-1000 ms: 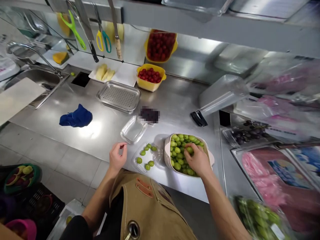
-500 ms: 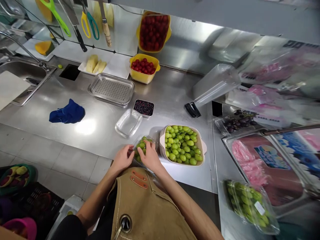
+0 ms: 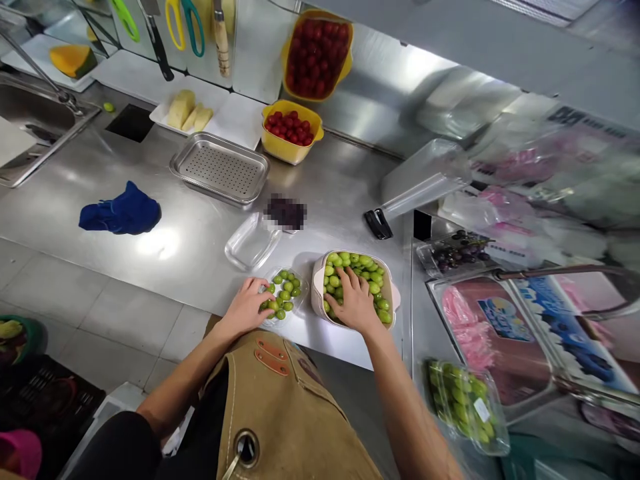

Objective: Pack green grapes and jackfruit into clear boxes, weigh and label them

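Note:
Green grapes (image 3: 285,293) lie loosely in a small clear plastic container (image 3: 301,308) at the counter's front edge. My left hand (image 3: 246,308) curls over the container's left side, its fingertips against the grapes. To the right stands a pale pink-white bowl (image 3: 317,303) heaped with green grapes (image 3: 377,280). Into it reaches my right hand (image 3: 356,301), fingers spread over the top grapes; whether a grape is under the fingertips cannot be seen. An empty clear plastic lid or tray (image 3: 253,241) rests just beyond the container.
Behind stand a perforated steel tray (image 3: 223,167) and a yellow bowl (image 3: 285,148) of red fruit. A blue cloth (image 3: 120,210) lies left. On the right are a clear box with a black clip (image 3: 379,224) and a packed box of grapes (image 3: 465,403). Knives and scissors (image 3: 193,30) hang above.
My right hand has left the small container and moved right into the bowl of grapes. My left hand stays at the container. The view has shifted slightly.

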The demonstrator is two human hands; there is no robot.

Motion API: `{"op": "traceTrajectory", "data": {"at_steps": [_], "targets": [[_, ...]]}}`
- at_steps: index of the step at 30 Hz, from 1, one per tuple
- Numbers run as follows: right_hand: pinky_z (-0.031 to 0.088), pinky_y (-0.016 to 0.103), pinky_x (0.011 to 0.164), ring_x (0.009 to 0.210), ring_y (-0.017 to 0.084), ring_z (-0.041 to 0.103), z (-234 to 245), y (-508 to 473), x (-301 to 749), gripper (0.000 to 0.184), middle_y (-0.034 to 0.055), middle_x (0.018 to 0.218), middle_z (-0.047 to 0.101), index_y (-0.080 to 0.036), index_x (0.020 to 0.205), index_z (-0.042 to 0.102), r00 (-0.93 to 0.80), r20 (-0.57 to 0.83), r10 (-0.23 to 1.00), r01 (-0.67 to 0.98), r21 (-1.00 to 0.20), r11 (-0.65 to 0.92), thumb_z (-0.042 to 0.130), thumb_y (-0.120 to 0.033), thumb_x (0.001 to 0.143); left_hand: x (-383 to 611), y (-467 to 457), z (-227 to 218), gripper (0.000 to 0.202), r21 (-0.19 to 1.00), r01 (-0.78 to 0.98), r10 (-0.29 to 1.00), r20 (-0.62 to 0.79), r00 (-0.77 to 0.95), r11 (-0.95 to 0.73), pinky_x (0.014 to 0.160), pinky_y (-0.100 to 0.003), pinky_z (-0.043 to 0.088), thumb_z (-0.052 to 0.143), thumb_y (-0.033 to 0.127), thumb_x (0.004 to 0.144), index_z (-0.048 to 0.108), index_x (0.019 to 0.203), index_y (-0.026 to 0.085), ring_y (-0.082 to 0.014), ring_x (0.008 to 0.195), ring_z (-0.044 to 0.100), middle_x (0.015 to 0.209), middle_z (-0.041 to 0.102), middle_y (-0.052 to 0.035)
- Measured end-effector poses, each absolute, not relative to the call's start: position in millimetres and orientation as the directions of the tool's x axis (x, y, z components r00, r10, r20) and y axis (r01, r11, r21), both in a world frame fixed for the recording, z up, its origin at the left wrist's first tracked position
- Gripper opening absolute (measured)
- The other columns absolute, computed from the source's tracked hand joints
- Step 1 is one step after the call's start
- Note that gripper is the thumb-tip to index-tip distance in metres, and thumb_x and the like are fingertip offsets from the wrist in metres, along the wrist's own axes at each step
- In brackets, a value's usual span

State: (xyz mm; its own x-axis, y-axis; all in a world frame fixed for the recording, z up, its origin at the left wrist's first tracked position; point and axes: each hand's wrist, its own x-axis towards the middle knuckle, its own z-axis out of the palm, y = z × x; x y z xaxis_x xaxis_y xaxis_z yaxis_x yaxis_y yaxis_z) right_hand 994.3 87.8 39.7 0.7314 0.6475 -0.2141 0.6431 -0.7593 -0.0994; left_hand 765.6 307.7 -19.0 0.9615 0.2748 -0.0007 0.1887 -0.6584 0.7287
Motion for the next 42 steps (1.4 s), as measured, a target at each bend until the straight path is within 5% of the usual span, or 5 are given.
{"op": "traceTrajectory", "data": {"at_steps": [8, 14, 20, 30, 42], "targets": [[0.052, 0.059, 0.099, 0.128, 0.046, 0.052, 48.2, 95.8, 998.4, 0.07, 0.022, 0.16, 0.047, -0.015, 0.16, 0.039, 0.683, -0.3, 0.666, 0.698, -0.003, -0.716, 0.057, -0.043, 0.099, 783.6, 304.5, -21.3, 0.026, 0.605, 0.248, 0.294, -0.023, 0.955, -0.757, 0.111, -0.054, 0.054, 0.07, 0.017, 0.091, 0.079, 0.114, 0.025, -0.0344, 0.133, 0.049, 0.139, 0.057, -0.0123], [0.051, 0.05, 0.098, 0.114, 0.037, 0.058, 39.9, 90.9, 1003.5, 0.04, 0.0204, 0.134, 0.061, -0.011, 0.137, 0.055, 0.687, -0.119, 0.717, 0.719, -0.038, -0.694, 0.046, -0.028, 0.102, 786.6, 300.7, -17.5, 0.027, 0.684, 0.172, 0.285, 0.055, 0.957, -0.709, 0.114, -0.053, 0.052, 0.071, 0.022, 0.093, 0.074, 0.121, 0.024, -0.0331, 0.133, 0.05, 0.137, 0.058, -0.0122], [0.054, 0.043, 0.081, 0.094, 0.029, 0.065, 42.2, 88.0, 1014.3, 0.035, 0.0195, 0.129, 0.063, -0.014, 0.132, 0.056, 0.783, -0.057, 0.62, 0.606, -0.154, -0.78, 0.041, -0.03, 0.104, 791.3, 300.1, -15.8, 0.033, 0.728, 0.051, 0.177, 0.098, 0.979, -0.684, 0.121, -0.058, 0.045, 0.072, 0.023, 0.094, 0.075, 0.126, 0.029, -0.0338, 0.141, 0.049, 0.141, 0.062, -0.0117], [0.055, 0.05, 0.098, 0.113, 0.033, 0.067, 74.1, 124.9, 965.9, 0.04, 0.0181, 0.121, 0.07, -0.019, 0.129, 0.054, 0.852, 0.222, 0.473, 0.515, -0.51, -0.689, 0.05, -0.048, 0.101, 787.5, 301.1, -17.9, 0.022, 0.715, -0.005, 0.101, 0.106, 0.989, -0.699, 0.129, -0.069, 0.029, 0.07, 0.02, 0.094, 0.081, 0.111, 0.028, -0.0375, 0.155, 0.039, 0.155, 0.059, -0.0104], [0.06, 0.045, 0.085, 0.103, 0.031, 0.072, 13.2, 166.2, 874.5, 0.038, 0.0205, 0.128, 0.067, -0.015, 0.139, 0.058, 0.7, -0.238, 0.673, 0.533, -0.454, -0.714, 0.042, -0.027, 0.106, 776.3, 309.3, -12.6, 0.024, 0.81, 0.174, 0.398, 0.079, 0.914, -0.56, 0.1, -0.04, 0.057, 0.05, 0.024, 0.105, 0.073, 0.115, 0.025, -0.0236, 0.109, 0.069, 0.113, 0.074, -0.0083]]}}
